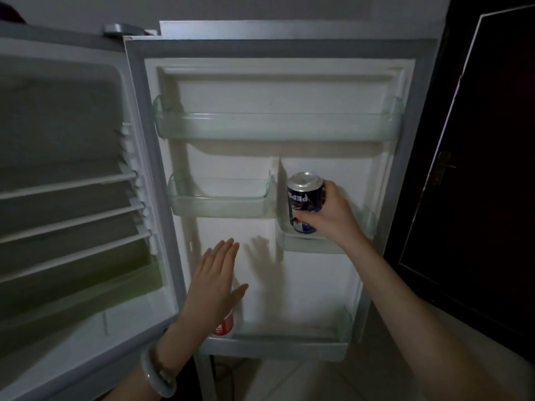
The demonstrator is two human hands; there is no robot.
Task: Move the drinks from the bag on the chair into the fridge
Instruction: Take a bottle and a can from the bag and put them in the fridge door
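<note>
A: Nearest the camera?

B: The left hand (215, 280), a pale bangle (157, 377) on its wrist. It is released, fingers straight and together, holding nothing, raised before the lower part of the open fridge door (422, 111). I cannot tell whether it touches the door.

A: And behind it?

B: A red can (223, 325) stands at the left end of the bottom door shelf (289, 341), half hidden by that wrist.

A: The drink in hand?

B: The right hand (333, 211) grasps a blue can (304, 195), fingers round its right side and thumb on the front. Its lower end sits inside the small right-hand bin (312, 246). Whether it rests on the bin floor, I cannot tell.

A: What might go wrong?

B: The lettering reads upside down, so the can seems to be going in inverted. It is near the bin's left wall. Let go before it is seated flat and it may tip against that wall or over the low clear front. A careless sweep of the left arm could also knock the red can.

A: Farther back?

B: The left-hand bin (223, 206) and top door shelf (275, 125). The cabinet racks (72, 215) are to the left. A dark door (477, 169) stands to the right. The bag and chair are out of view.
</note>
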